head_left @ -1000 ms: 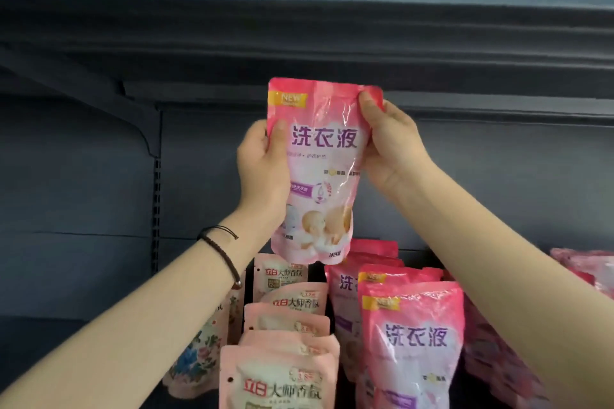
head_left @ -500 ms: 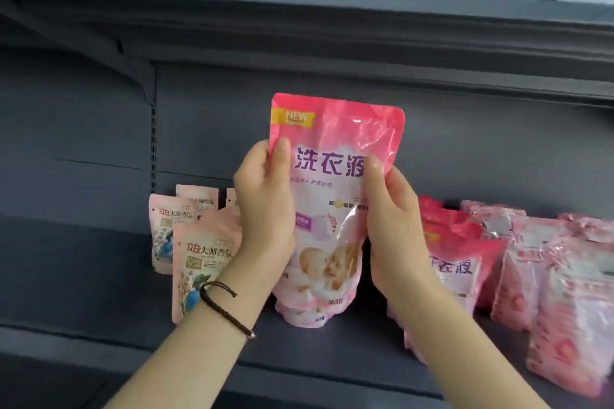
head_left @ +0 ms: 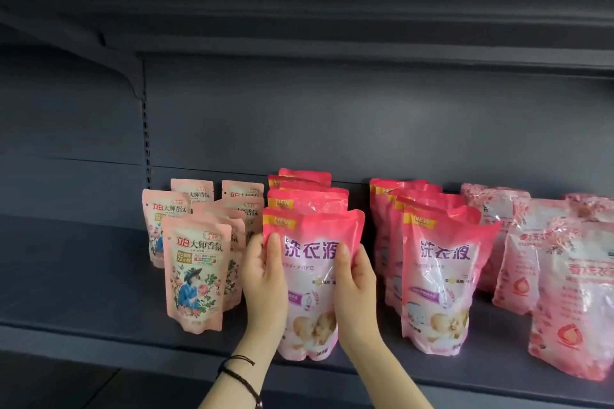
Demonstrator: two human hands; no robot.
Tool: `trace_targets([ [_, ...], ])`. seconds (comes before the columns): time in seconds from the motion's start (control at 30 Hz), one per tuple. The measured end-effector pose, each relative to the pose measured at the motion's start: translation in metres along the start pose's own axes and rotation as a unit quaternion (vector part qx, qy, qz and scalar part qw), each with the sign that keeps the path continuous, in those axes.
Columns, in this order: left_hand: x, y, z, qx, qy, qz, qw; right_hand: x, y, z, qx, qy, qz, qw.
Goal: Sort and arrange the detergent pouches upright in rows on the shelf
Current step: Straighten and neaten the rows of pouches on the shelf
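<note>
A bright pink detergent pouch (head_left: 312,279) with purple lettering stands upright at the front of a row on the dark shelf (head_left: 99,335). My left hand (head_left: 264,285) grips its left edge, thumb on the front. My right hand (head_left: 355,289) grips its right side, thumb across the front. Behind it stand more matching pink pouches (head_left: 307,199). A second row of the same pink pouches (head_left: 438,279) stands to the right.
Pale pink floral pouches (head_left: 196,276) stand in rows to the left. Speckled pink-and-white pouches (head_left: 571,295) sit at the right. Bare shelf stretches to the far left. Another shelf (head_left: 299,3) hangs overhead.
Both hands have lowered the pink pouch from mid-air down onto the shelf, at the front of its row. The view has dropped with it.
</note>
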State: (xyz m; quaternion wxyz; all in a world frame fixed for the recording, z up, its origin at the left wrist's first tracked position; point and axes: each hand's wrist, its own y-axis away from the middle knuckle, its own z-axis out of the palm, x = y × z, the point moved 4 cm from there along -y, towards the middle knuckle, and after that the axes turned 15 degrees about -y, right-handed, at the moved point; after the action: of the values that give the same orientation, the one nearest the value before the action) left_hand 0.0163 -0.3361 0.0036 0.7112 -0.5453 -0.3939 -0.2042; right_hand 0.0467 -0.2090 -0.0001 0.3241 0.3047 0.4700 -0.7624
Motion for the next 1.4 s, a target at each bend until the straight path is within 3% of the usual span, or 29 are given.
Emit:
trace_targets([
  [0.1, -0.005, -0.001, 0.001, -0.014, -0.005, -0.004, 1.0, 0.008, 0.0, -0.002, -0.002, 0.031, -0.014, 0.999],
  [0.3, -0.035, 0.041, -0.014, -0.126, -0.022, 0.028, 0.991, 0.029, 0.043, -0.017, -0.068, 0.054, -0.067, 0.994],
  [0.47, -0.045, 0.052, -0.014, -0.248, -0.03, 0.011, 0.968, 0.041, 0.051, -0.015, -0.119, 0.078, -0.03, 0.989],
  [0.83, -0.066, 0.021, 0.0, -0.293, 0.019, -0.018, 0.956, 0.054, 0.024, -0.007, -0.132, 0.073, -0.013, 0.988],
  [1.2, -0.065, 0.008, -0.005, -0.321, -0.09, 0.022, 0.943, 0.049, 0.013, -0.017, -0.131, 0.202, -0.009, 0.971],
  [1.27, -0.06, 0.006, -0.012, -0.282, -0.175, 0.071, 0.941, 0.038, 0.014, -0.02, -0.129, 0.286, -0.031, 0.949],
  [1.4, -0.044, 0.001, -0.025, -0.251, -0.319, 0.139, 0.903, 0.018, 0.016, -0.021, -0.16, 0.478, -0.046, 0.862],
])
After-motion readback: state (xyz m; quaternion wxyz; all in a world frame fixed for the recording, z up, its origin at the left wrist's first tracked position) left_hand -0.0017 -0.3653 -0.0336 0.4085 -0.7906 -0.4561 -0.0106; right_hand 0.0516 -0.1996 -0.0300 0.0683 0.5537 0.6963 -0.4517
